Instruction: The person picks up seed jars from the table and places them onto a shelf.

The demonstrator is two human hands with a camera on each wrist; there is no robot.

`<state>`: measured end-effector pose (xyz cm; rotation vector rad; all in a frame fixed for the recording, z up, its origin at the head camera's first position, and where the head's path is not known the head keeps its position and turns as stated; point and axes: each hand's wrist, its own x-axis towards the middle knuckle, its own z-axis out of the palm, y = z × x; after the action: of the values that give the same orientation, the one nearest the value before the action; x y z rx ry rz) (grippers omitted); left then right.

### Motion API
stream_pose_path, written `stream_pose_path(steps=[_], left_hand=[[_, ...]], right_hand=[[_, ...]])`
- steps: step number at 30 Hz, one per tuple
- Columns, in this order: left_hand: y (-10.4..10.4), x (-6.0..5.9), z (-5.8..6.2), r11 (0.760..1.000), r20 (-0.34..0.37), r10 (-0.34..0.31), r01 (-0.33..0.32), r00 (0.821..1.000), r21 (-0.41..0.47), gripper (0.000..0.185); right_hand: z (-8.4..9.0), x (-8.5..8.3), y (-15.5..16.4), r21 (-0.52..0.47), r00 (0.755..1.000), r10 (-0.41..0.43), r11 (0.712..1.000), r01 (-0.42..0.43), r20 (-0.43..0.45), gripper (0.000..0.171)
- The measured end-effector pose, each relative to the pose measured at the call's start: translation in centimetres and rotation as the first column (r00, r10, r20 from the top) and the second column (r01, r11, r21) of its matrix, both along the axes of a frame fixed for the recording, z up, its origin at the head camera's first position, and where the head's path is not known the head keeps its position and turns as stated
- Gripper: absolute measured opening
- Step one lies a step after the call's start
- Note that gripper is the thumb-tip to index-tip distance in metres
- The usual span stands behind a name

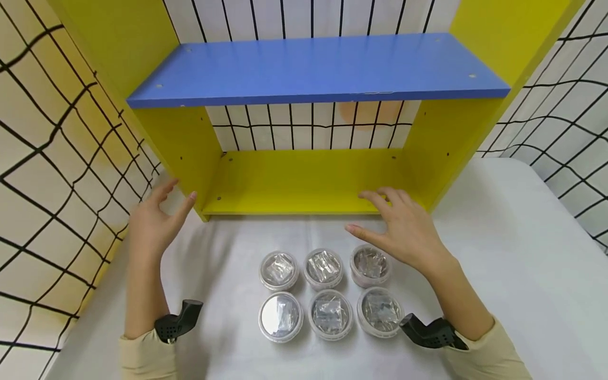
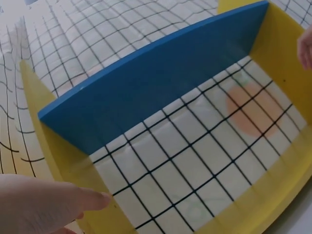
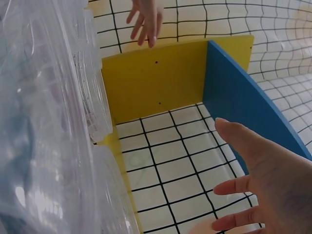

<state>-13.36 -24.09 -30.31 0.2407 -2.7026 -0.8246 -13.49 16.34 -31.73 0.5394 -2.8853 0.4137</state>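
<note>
At the centre of the head view stands a yellow shelf unit (image 1: 304, 182) with a blue shelf board (image 1: 318, 68) across it, open at the back so the black-gridded white wall (image 1: 304, 126) shows through. The unit rests on a white-covered worktop (image 1: 513, 253) that fills the lower half of the frame.

Left of centre, the left hand (image 1: 154, 221) is raised beside the unit's left side panel (image 1: 176, 142), fingers straight and spread, holding nothing; whether the fingertips touch the panel's lower front corner cannot be told. In the left wrist view that hand (image 2: 44, 204) lies at the lower left, its fingers pointing toward the panel's edge.

Right of centre, the right hand (image 1: 404, 227) hovers with fingers relaxed and apart, gripping nothing, over the front edge of the unit's yellow bottom board (image 1: 294, 184) and just above the jars. The right wrist view shows it (image 3: 268, 180) at the lower right, palm open, with the blue board (image 3: 243, 97) behind it.

In the lower middle of the head view six small clear lidded jars (image 1: 328, 293) sit on the worktop in two rows of three, close together, each with something silvery inside. The upper right jar (image 1: 370, 264) lies partly under the right hand's wrist. A black wrist-mounted device (image 1: 178, 322) shows on each forearm near the bottom edge.
</note>
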Motion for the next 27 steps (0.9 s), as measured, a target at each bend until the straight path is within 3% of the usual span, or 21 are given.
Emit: stream_pose_path(steps=[9,19,23,27], left_hand=[[-1.3,-0.9,-0.7,0.985,0.0,0.116,-0.115,0.993,0.128,0.057],[-1.5,-4.0,-2.0,0.939,0.042,0.133,-0.139,0.99,0.314,0.055],[-1.3,-5.4,-2.1,0.893,0.003,0.172,-0.157,0.985,0.422,0.048],[-1.4,-6.7,-2.3,0.796,-0.079,0.203,-0.117,0.976,0.594,0.037]], right_hand=[[-0.2,0.5,-0.2,-0.043,1.0,0.0,0.999,-0.001,-0.022,0.067],[-0.4,0.9,-0.1,-0.06,0.999,0.025,0.998,-0.026,-0.027,0.063],[0.1,1.0,0.1,-0.082,0.999,0.031,0.996,-0.033,-0.018,0.061],[1.2,0.9,0.4,-0.118,0.999,0.045,0.992,-0.047,-0.014,0.06]])
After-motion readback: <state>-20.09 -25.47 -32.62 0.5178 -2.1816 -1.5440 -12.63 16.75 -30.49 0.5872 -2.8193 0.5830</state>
